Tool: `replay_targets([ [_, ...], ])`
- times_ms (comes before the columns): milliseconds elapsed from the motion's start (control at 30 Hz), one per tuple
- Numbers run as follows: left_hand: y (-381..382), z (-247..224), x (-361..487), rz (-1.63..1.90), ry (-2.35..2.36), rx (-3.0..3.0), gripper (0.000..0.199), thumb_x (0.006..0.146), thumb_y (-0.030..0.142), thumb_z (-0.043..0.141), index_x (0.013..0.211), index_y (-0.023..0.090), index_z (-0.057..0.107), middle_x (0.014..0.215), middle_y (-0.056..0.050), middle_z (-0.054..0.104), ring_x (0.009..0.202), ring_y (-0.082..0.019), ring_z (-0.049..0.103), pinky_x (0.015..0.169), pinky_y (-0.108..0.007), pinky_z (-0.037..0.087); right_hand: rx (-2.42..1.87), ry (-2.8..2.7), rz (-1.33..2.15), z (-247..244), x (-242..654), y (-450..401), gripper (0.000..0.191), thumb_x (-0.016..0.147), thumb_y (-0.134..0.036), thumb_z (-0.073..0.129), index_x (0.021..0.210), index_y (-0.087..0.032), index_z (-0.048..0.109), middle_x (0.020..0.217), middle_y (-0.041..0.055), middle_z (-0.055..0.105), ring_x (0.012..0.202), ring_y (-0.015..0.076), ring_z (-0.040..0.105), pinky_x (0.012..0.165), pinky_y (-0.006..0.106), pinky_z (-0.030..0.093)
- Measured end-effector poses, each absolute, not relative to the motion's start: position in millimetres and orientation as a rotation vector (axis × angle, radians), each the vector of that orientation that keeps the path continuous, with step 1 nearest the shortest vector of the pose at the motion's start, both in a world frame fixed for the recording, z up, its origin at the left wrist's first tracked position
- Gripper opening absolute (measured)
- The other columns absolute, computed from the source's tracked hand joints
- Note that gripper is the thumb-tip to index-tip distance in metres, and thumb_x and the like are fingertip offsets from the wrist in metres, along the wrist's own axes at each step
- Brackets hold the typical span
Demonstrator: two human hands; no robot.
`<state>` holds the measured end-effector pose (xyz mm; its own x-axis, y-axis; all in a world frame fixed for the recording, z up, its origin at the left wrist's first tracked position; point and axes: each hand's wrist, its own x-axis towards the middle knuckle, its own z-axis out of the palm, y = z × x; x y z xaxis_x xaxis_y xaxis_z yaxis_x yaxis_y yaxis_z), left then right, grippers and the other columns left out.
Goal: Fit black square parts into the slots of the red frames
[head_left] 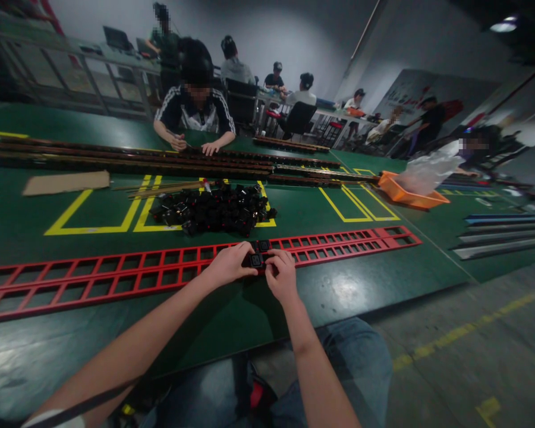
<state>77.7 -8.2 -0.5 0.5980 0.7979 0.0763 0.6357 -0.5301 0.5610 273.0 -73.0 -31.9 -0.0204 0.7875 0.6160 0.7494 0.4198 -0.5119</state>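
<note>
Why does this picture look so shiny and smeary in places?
In the head view, glare whitens patches of the green table; a soft shadow darkens it below the left hand and right hand; pieces in the black pile blend together; the far seated people look soft, some faces pixelated; and the whole room leans, sloping down rightward.

A pale wall (271, 30) stands far beyond the hands (283, 274); a lamp (503, 24) glows high right, grey floor (463, 368) low right.
</note>
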Motion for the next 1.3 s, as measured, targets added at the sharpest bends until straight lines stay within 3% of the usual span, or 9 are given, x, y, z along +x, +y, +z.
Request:
replay_targets([
  [533,-10.5,-2.3,79.4,0.467,1.095,2.476,0.044,0.082,0.040,0.077,0.114,0.021,0.054,0.117,-0.006,0.067,0.100,-0.026,0.068,0.077,-0.035,0.050,-1.223,-1.831,0.055,-29.9,268.6,-73.2,0.013,0.084,-0.012,0.059,0.092,-0.022,0.063,0.105,0.0101,0.069,0.102,0.0261,0.061,0.091,0.046,0.053],
  [767,-12.7,-1.6,75.7,0.597,0.942,2.490,0.034,0.086,0.036,0.069,0.114,0.022,0.057,0.117,-0.006,0.065,0.106,-0.024,0.065,0.087,-0.036,0.053,-1.240,-1.860,0.060,-32.3,270.3,-72.3,0.033,0.083,-0.011,0.056,0.113,-0.021,0.064,0.111,0.0104,0.069,0.108,0.0270,0.061,0.096,0.048,0.053],
  [1300,-11.5,-5.9,75.8,0.613,0.968,2.546,0.019,0.095,0.027,0.052,0.106,0.020,0.066,0.111,-0.009,0.062,0.103,-0.023,0.061,0.084,-0.036,0.054,-1.231,-1.897,0.071,-31.6,269.7,-73.9,0.031,0.081,-0.006,0.052,0.102,-0.022,0.068,0.108,0.0085,0.070,0.106,0.0261,0.060,0.093,0.047,0.051],
])
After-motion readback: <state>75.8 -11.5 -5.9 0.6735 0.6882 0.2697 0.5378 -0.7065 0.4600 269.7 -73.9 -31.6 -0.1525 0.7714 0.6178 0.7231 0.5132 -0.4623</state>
